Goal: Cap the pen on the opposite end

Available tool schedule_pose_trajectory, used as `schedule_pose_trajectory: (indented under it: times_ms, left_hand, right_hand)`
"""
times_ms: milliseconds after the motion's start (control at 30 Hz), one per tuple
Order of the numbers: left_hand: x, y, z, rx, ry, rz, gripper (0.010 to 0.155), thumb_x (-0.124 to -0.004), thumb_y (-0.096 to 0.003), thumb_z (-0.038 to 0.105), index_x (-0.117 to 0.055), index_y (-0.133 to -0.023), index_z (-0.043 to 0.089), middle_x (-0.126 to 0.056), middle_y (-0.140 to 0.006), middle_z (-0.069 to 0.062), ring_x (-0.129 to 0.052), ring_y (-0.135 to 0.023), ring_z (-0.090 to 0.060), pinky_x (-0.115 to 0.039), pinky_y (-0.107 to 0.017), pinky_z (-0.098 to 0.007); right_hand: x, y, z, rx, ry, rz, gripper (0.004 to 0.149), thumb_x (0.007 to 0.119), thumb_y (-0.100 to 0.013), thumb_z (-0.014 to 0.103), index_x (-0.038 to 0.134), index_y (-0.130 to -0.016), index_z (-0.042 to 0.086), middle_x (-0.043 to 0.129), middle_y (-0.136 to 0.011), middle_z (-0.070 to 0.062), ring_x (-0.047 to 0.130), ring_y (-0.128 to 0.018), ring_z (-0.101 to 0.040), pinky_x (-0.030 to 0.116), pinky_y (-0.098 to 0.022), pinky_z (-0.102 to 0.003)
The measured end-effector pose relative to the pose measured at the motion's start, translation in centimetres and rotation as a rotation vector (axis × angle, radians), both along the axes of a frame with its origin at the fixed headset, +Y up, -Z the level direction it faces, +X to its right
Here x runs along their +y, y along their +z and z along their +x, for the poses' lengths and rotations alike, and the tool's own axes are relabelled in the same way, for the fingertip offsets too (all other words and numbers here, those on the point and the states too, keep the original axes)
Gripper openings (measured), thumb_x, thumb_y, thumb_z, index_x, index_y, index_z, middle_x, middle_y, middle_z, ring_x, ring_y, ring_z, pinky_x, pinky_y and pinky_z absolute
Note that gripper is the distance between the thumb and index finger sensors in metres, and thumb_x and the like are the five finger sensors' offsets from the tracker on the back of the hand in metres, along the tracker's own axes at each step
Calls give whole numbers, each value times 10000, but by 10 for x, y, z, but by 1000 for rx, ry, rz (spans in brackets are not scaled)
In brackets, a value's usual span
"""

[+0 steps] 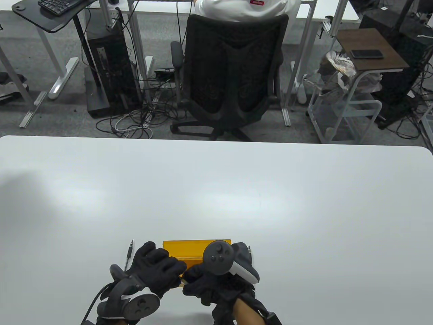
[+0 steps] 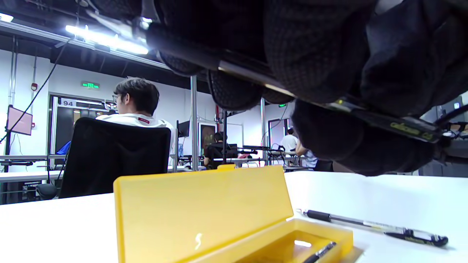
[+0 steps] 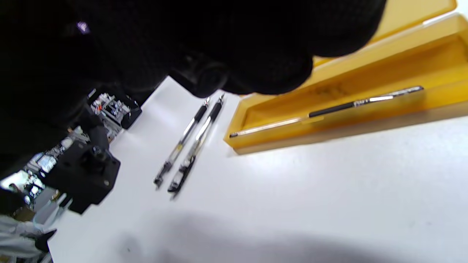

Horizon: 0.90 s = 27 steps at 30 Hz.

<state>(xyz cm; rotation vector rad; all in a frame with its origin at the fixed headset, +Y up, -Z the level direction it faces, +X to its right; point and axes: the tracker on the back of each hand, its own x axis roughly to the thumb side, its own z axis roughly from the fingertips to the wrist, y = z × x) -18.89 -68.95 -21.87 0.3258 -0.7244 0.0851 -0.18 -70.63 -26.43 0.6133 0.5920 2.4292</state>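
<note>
Gloved fingers (image 2: 321, 54) of the left hand (image 1: 157, 267) grip the pen (image 2: 256, 75) above the yellow case (image 2: 204, 212). The right hand (image 1: 206, 284) meets it, its grasp hidden. Only the right wrist view shows two pens (image 3: 190, 142) lying together.

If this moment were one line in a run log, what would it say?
left hand: grips pen | right hand: at same pen's end | yellow case: open, one pen inside | table: loose pens beside case
</note>
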Motion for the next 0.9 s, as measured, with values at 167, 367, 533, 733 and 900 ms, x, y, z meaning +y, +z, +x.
schedule_pose_trajectory:
  times_ms: [167,367,533,733,900]
  left_hand:
    - [3,-8,-11,101,88,0,667,-858,-503,395,-637,-1090,168,-721,-1080,-136,-616,-941,-374,-423,-730,-672]
    - [-2,-17,-31,234,172,-98,620,-835,-517,413,-702,-1054,134,-817,-992,-171,-706,-854,-396,-470,-695,-679]
    - [-8,-22,-33,290,141,-136,618,-833,-512,422,-715,-1046,134,-855,-954,-165,-744,-820,-389,-493,-685,-676]
    - [-10,-24,-33,305,130,-161,617,-835,-507,425,-725,-1040,135,-873,-933,-164,-760,-802,-387,-499,-681,-677]
    - [-10,-24,-34,314,133,-168,618,-835,-507,428,-727,-1038,133,-879,-926,-161,-766,-794,-384,-501,-680,-676]
  right_hand:
    - [3,-6,13,-150,37,5,466,855,-417,358,922,-790,87,986,-590,-101,988,-346,-194,850,-281,-360]
    - [35,-9,60,-545,351,288,469,856,-431,363,928,-778,56,999,-555,-112,995,-277,-145,857,-225,-328]
    - [14,-19,92,-775,667,190,464,886,-430,340,935,-770,28,1009,-545,-144,999,-261,-145,861,-210,-328]
    - [-32,-30,112,-776,932,-96,461,911,-419,342,940,-773,48,1025,-562,-137,1006,-276,-150,860,-224,-338]
    - [-45,-29,117,-768,1007,-152,460,927,-407,348,945,-767,63,1036,-564,-129,1008,-273,-151,861,-223,-341]
